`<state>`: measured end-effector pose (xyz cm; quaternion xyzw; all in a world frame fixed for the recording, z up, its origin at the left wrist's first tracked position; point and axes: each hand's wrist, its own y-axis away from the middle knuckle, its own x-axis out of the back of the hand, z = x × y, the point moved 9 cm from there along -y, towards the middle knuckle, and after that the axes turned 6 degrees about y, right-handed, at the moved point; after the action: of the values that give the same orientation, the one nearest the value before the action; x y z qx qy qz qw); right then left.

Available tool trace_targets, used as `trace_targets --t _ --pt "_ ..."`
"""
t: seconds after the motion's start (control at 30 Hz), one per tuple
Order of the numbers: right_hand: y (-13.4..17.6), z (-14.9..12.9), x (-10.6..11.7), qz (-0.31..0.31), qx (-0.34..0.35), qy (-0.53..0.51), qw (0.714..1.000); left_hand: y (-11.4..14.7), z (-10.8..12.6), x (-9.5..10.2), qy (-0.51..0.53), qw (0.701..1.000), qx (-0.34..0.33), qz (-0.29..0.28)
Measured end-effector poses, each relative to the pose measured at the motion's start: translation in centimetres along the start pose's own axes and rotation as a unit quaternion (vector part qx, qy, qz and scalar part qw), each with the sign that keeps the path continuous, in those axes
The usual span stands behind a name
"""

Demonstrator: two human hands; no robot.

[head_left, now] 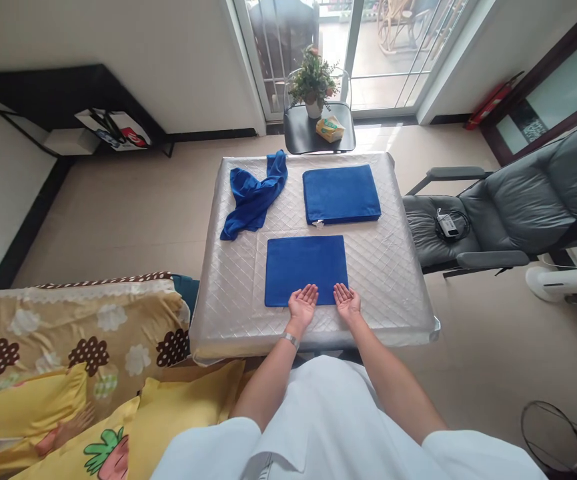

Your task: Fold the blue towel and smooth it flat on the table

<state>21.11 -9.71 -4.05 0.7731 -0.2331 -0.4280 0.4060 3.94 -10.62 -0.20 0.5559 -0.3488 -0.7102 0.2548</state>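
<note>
My left hand (303, 303) is palm up with its fingers stretched out, over the near edge of a flat blue cloth (305, 267). Beside it, my right hand (347, 301) is also palm up and open, at the cloth's near right corner. Neither palm has anything in it. Farther back on the right lies a neat stack of folded blue cloths (341, 193) with a small white tag at its near edge. A crumpled blue cloth (255, 200) lies loosely at the far left.
The table (238, 280) has a shiny quilted cover. Behind it, a black chair (295, 139) bears a potted plant (313, 80) and a tissue pack (330, 129). A grey recliner (493, 207) stands right; a sofa with yellow cushions (183, 400) is at left.
</note>
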Motion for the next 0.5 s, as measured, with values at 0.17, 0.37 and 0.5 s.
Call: trace_targets --t 0.17,0.37,0.5 --pt "-0.6 0.1 1.0 0.003 -0.001 0.003 1.0 -2.8 -7.0 -2.2 0.007 0.997 0.074 -0.016" --pt "0.1 -0.4 1.0 0.0 0.001 -0.001 1.0 -3.0 -4.3 -0.4 0.017 0.998 0.063 -0.013" --pt "0.3 -0.5 1.0 0.001 0.005 -0.002 1.0 -2.1 3.6 2.4 0.046 0.999 -0.022 0.002"
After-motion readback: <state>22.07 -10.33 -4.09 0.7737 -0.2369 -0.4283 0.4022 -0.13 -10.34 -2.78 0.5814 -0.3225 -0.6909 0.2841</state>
